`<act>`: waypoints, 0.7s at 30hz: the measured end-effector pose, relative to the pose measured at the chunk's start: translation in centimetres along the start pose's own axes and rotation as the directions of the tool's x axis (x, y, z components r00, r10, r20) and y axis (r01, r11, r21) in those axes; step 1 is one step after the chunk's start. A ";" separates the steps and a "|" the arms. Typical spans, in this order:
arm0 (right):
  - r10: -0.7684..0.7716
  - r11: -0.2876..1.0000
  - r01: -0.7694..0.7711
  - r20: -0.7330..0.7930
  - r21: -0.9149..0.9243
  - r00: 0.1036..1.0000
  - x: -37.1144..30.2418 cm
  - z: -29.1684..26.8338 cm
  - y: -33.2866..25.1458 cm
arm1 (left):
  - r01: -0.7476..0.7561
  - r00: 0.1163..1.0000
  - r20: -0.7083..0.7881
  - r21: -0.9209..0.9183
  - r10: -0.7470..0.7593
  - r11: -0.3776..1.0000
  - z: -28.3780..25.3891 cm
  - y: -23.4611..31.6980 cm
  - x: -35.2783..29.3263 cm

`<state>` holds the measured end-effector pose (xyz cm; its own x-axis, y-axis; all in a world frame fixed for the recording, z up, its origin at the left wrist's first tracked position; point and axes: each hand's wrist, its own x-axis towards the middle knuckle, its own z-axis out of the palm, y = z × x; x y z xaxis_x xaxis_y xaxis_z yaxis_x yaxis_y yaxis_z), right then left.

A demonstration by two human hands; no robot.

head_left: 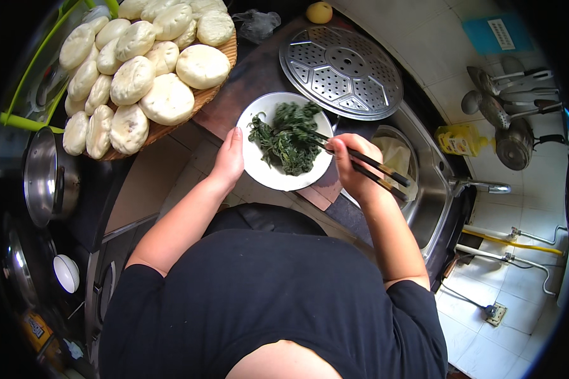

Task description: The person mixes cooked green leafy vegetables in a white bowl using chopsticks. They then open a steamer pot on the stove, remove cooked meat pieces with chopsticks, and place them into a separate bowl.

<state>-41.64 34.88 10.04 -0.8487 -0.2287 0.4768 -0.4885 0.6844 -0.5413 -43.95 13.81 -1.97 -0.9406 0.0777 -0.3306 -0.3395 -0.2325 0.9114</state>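
In front of me a white bowl (263, 169) holds a clump of dark green cooked leafy greens (287, 139). My left hand (229, 158) grips the bowl's left side, thumb up along the rim and the other fingers out of sight beneath it. Closed around a pair of dark chopsticks (377, 165) is my right hand (359, 167), at the bowl's right edge. The chopsticks' tips reach into the greens, where the leaves look slightly blurred.
Round pale buns (167, 99) crowd a woven tray (229, 68) at upper left. Behind the bowl lies a perforated metal steamer plate (341, 71). A steel sink (431, 208) with a faucet (480, 186) is on the right, below hanging ladles (494, 114). Metal pots (43, 177) stand at left.
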 end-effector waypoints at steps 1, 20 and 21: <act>0.038 0.999 -0.038 -0.017 -0.006 0.999 -0.3 -0.1 -0.3 | -0.013 1.000 0.004 -0.011 0.013 1.000 0.1 -0.1 0.0; 0.359 0.670 -0.480 0.319 0.566 0.877 1.0 -0.4 -1.7 | -0.027 0.999 -0.030 0.019 0.027 0.999 0.2 -0.3 0.2; 0.399 0.630 -0.494 0.297 0.599 0.868 1.1 -0.5 -1.7 | -0.028 0.999 -0.030 0.014 0.028 1.000 0.1 -0.3 0.2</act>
<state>-41.58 33.80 11.85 -0.9914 -0.1310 -0.0073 -0.0098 0.1295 -0.9915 -44.02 14.02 -2.28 -0.9492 0.0420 -0.3118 -0.3132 -0.2213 0.9236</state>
